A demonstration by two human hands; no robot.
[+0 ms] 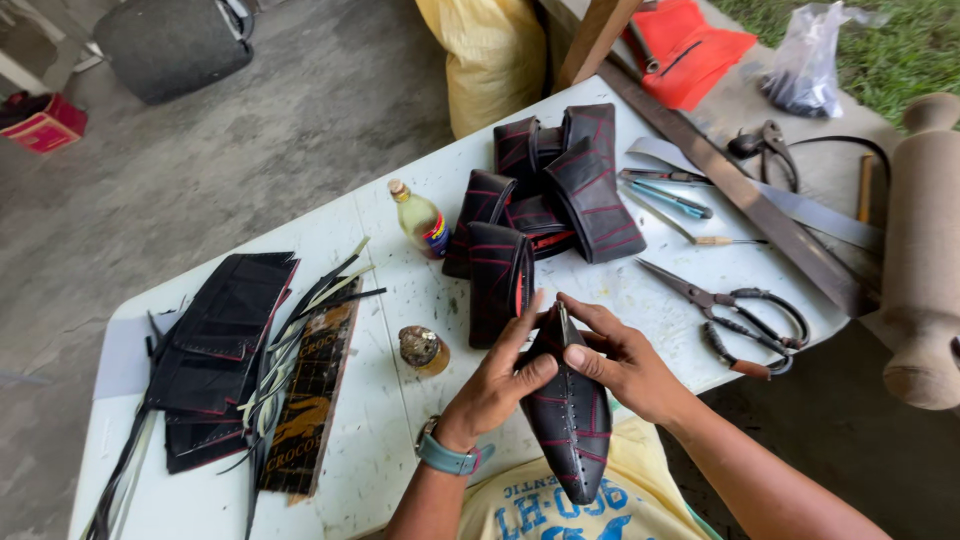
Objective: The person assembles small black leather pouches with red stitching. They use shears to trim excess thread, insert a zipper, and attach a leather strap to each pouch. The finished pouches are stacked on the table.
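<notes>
One black pouch (570,420) with red stitching was in hand, pointed at both ends and standing on end over the near edge of the white counter (390,420). The left hand (500,380) pressed its upper left side, thumb on the front; the right hand (620,360) pinched the top from the right, so both hands were clamped on the pouch and nearly touching at its tip. Beyond them lay a heap of similar black pieces (550,190) (about six, overlapping, so the count is unsure). Two bottles stood left of the hands: a tall one (420,220) with yellow liquid and a small jar (423,350). One pair of scissors (740,315) lay to the right. A stack of flat black sheets (220,350) sat far left.
</notes>
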